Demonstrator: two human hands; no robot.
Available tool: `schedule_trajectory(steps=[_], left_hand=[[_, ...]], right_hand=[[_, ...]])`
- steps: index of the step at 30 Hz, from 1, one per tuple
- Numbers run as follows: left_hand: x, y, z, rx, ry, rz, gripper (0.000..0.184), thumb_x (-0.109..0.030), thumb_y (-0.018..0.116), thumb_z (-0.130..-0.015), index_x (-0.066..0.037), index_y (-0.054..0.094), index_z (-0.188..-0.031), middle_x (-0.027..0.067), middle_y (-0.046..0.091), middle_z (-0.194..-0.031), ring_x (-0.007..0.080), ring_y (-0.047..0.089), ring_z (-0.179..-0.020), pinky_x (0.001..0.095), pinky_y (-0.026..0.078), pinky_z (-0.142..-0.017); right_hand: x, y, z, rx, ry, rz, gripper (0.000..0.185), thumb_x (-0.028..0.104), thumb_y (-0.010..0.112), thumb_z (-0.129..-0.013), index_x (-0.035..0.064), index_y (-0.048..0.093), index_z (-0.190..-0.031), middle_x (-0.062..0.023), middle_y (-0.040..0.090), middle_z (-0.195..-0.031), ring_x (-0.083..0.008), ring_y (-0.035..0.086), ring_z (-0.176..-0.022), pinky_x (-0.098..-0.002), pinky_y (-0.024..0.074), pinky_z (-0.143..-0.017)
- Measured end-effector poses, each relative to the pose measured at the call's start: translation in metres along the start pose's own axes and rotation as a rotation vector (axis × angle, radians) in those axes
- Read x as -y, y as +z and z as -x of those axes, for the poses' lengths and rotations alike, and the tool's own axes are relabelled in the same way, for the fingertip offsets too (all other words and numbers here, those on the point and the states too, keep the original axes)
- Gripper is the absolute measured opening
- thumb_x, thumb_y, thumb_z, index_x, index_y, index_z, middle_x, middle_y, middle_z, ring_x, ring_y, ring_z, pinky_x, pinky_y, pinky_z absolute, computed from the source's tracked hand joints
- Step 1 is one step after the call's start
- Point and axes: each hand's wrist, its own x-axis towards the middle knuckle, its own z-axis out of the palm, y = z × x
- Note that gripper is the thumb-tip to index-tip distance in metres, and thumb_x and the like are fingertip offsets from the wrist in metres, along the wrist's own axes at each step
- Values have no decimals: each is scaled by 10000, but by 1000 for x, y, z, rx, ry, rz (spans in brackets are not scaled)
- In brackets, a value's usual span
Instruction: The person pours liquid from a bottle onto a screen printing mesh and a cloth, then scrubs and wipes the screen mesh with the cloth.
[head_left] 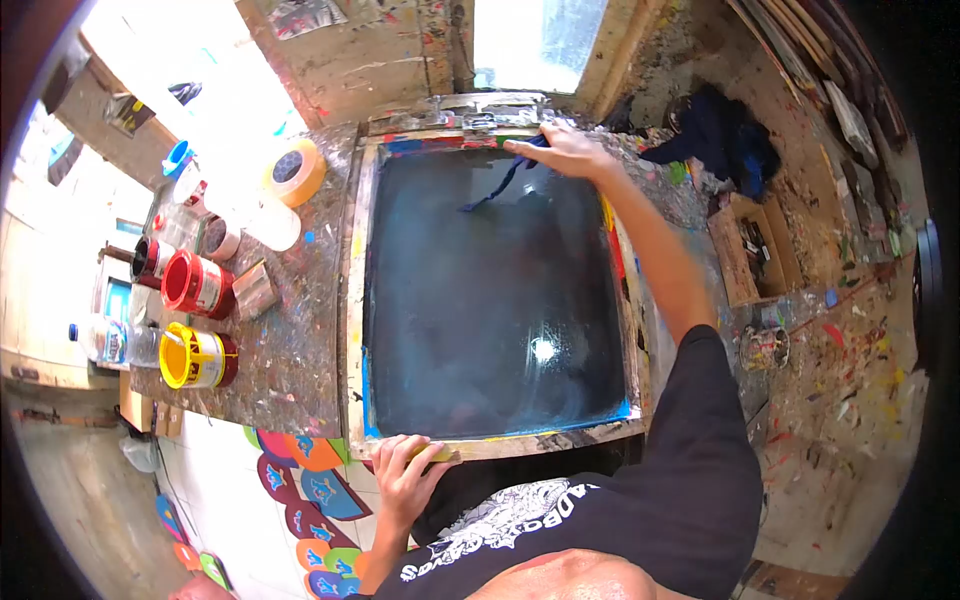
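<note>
A screen printing frame (355,300) with a dark, shiny mesh (480,290) lies flat on the worktable in front of me. My right hand (572,152) is at the frame's far edge, its fingers closed on a dark blue cloth (528,150). A thin strip of that cloth trails onto the mesh. At the near left corner, my left hand (405,475) has its fingers curled over the frame's wooden edge. Something yellowish shows by those fingers, too small to name.
Left on the table (300,370) stand a red paint tub (200,285), a yellow paint tub (200,357), a tape roll (295,172) and a plastic bottle (110,340). A cardboard box (755,250) and dark cloth (725,140) lie right. Colourful printed pieces (330,492) cover the floor.
</note>
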Motion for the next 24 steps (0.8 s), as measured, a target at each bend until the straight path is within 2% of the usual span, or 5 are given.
schedule_trajectory(steps=[4,10,14,19,24], left_hand=[[0,-2,-3,-12,27,17,423,-176,927,-597,-113,757,-978,40,687,-1038,262,634,-999,428,424,-919],[4,-2,-3,-19,55,33,403,-178,922,-610,-134,762,-977,22,687,-1035,246,634,-996,418,428,-922],[8,-1,-2,-34,71,31,388,-220,919,-630,-148,767,-979,15,690,-1027,239,636,-990,409,436,-913],[9,2,1,-35,57,21,378,-240,917,-640,-151,773,-978,21,693,-1018,239,640,-980,411,445,-913],[7,0,2,0,36,34,360,-239,913,-671,-152,779,-994,30,692,-1018,241,640,-990,421,454,-954]], right_hand=[[24,83,-10,-410,-89,31,596,495,605,-978,-63,561,-1184,-296,530,-1301,-453,556,-1230,-554,440,-1082],[32,146,2,-367,-234,177,559,331,497,-1056,-60,481,-1455,-284,459,-1524,-445,427,-1437,-504,333,-1207],[44,124,-17,-266,-220,78,436,156,512,-1011,-68,551,-1383,-275,524,-1480,-418,518,-1368,-466,460,-1115],[101,146,-91,-381,-878,-62,385,23,554,-868,-10,679,-1230,-224,700,-1209,-386,675,-1130,-447,530,-1016],[149,153,-118,-256,-709,-134,155,28,574,-835,-13,650,-965,-213,697,-1046,-425,688,-953,-502,563,-857]])
